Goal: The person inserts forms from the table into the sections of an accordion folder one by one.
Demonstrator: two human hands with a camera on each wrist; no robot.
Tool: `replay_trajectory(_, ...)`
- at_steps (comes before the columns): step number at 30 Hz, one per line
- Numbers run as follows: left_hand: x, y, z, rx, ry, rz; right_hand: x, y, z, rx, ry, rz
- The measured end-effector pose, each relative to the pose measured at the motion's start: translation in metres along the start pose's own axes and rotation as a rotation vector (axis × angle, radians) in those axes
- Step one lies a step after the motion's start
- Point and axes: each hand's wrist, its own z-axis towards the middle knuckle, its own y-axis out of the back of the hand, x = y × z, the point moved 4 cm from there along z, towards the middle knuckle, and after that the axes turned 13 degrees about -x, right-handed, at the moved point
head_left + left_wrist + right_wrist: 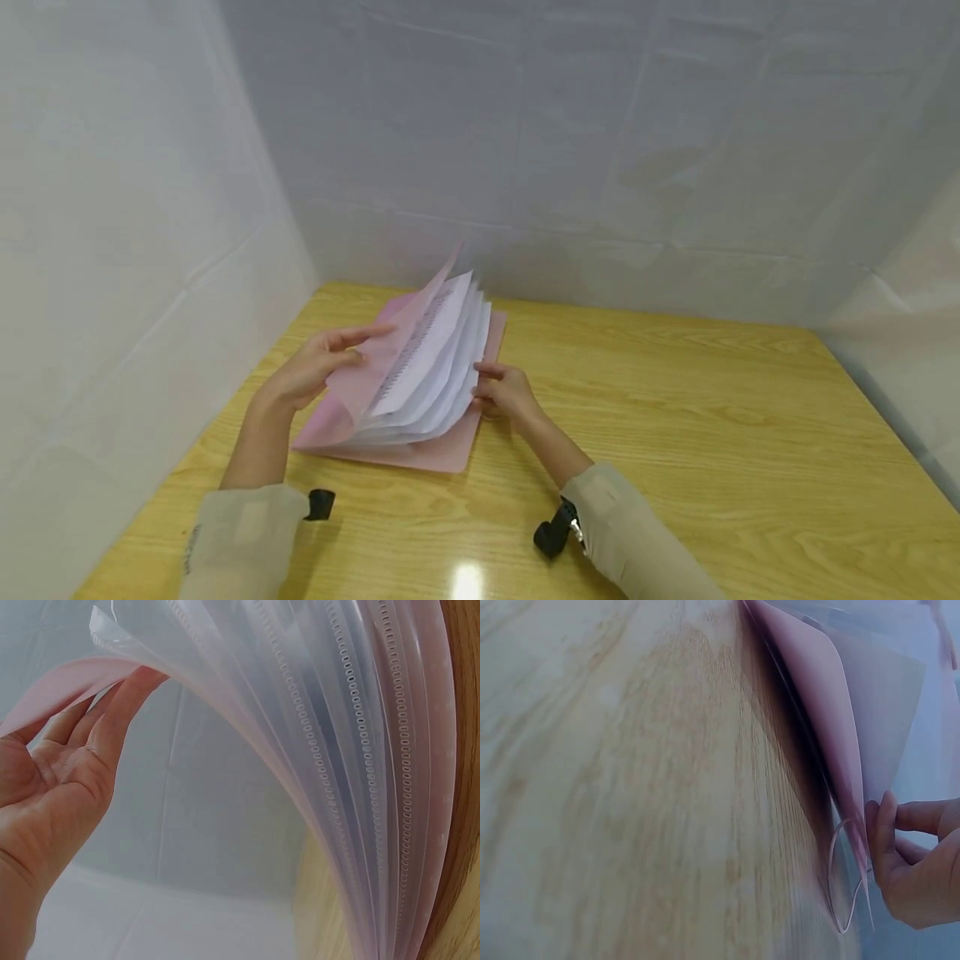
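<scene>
A pink display folder (442,457) lies partly opened on the table, its clear sleeves and white sheets (431,387) fanned upward. My left hand (318,364) grips the raised pink front cover (390,350), thumb on one side and fingers on the other. In the left wrist view, the cover bends over the left hand (67,765) beside a row of punched clear sleeves (330,765). At the opposite edge, my right hand (506,392) pinches the folder's pages or back cover; which layers it holds is hard to tell. A thin elastic loop (832,892) hangs by the right fingers.
The wooden table (675,433) extends to the right of the folder. Pale sheeting (525,125) stands behind the table and along both sides. Black wrist-camera pieces (551,537) stick out from the sleeves.
</scene>
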Motion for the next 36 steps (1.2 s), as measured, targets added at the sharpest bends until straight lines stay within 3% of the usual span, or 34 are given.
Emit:
replay_trajectory(9, -0.001, 0.001, 0.000, -0.006, 0.003, 0.020, 0.005, -0.010, 0.002, -0.001, 0.050, -0.042)
replay_trajectory(20, 0.000, 0.001, -0.002, -0.002, 0.004, 0.000, 0.003, -0.016, 0.002, 0.019, 0.048, -0.054)
replay_trajectory(31, 0.003, -0.002, -0.001, -0.004, 0.008, -0.023, 0.004, 0.011, -0.001, 0.031, 0.051, -0.016)
replay_trajectory(36, 0.004, -0.004, -0.001, -0.008, 0.014, -0.010, -0.003, 0.026, -0.007, 0.073, -0.013, -0.028)
